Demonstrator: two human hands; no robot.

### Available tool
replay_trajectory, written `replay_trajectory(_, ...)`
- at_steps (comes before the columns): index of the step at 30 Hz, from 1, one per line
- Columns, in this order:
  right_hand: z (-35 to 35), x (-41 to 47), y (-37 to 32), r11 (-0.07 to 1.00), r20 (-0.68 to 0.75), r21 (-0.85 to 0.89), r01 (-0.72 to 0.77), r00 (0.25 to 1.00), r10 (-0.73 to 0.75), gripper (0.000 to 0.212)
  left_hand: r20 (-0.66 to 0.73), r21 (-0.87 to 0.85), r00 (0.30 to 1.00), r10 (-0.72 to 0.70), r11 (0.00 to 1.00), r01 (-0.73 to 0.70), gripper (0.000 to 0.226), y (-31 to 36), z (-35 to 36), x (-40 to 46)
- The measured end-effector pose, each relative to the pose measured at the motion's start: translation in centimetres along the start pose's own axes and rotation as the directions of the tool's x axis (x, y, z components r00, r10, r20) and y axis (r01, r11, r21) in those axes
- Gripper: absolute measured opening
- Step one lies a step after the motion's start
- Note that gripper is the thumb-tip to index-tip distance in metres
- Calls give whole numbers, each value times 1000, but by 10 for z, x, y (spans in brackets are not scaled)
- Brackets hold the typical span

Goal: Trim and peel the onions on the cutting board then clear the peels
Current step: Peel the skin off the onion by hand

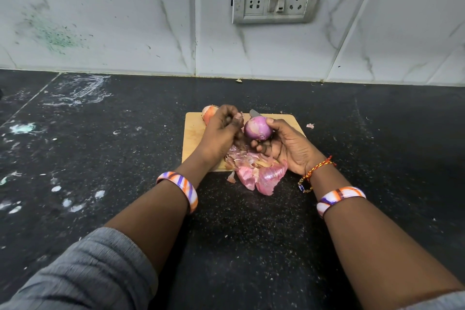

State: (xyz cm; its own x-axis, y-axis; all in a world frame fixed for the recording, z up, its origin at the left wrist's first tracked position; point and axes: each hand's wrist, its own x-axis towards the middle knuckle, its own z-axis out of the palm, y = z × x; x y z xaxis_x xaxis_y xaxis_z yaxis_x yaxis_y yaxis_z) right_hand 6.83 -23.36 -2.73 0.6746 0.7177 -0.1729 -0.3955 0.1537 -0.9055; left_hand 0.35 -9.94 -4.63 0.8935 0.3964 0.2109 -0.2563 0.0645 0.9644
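Onions: two; right hand (284, 148) grips peeled onion (258, 129), left hand (222, 131) pinches peel scrap (238, 116) over board (195, 133).

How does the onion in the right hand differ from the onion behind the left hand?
The held onion is shiny purple with its dry skin mostly off; the far onion still looks pale orange and papery. The held onion is raised in the right hand above the board; the far onion sits at the board's back left corner, partly hidden by the left hand. Both are round and whole.
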Motion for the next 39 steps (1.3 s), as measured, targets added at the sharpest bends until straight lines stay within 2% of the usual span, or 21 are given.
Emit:
replay_trajectory(2,0,0,0,1000,2,14,2,1000,-2,37,-11,-26,1000,9,1000,-9,16,-1,-1,1)
replay_trajectory(6,1,-2,-2,1000,16,7,-1,1000,1,23,71,44,996,63,997,-66,26,-3,-2,0)
replay_trajectory(12,1,-2,-2,1000,16,-10,3,1000,-2,20,-46,12,992,118,993,-117,17,0,-2,-2)
replay_trajectory(16,1,-3,-1,993,-22,106,49,999,-47,31,-67,-19,996,51,998,-53,20,2,0,-4)
replay_trajectory(19,-2,2,-6,965,-71,192,177,984,-166,49,-117,-97,991,-72,993,60,31,5,-1,-1)
replay_trajectory(22,6,6,-24,933,-92,201,298,954,-285,52,-136,-127,983,-120,987,102,36,6,-1,1)
replay_trajectory(25,14,4,-41,952,-117,12,305,946,-301,52,-134,-133,983,-126,985,109,38,6,-1,0)
replay_trajectory(27,16,0,-43,951,-127,-220,218,960,-250,50,-141,-124,983,-119,987,101,37,6,-1,-1)
replay_trajectory(29,18,-2,-38,900,-145,-424,99,974,-175,43,-145,-101,985,-88,992,74,30,4,-2,-1)
replay_trajectory(31,18,-2,-30,833,-150,-553,13,982,-115,41,-121,-87,992,-43,996,33,22,4,-3,-2)
replay_trajectory(35,17,0,-20,817,-197,-575,-40,976,-91,45,-22,-103,1000,13,995,-15,21,4,-3,-4)
replay_trajectory(39,18,5,-18,820,-234,-571,-43,966,-112,53,-39,-1,998,54,999,-54,21,1,-2,-5)
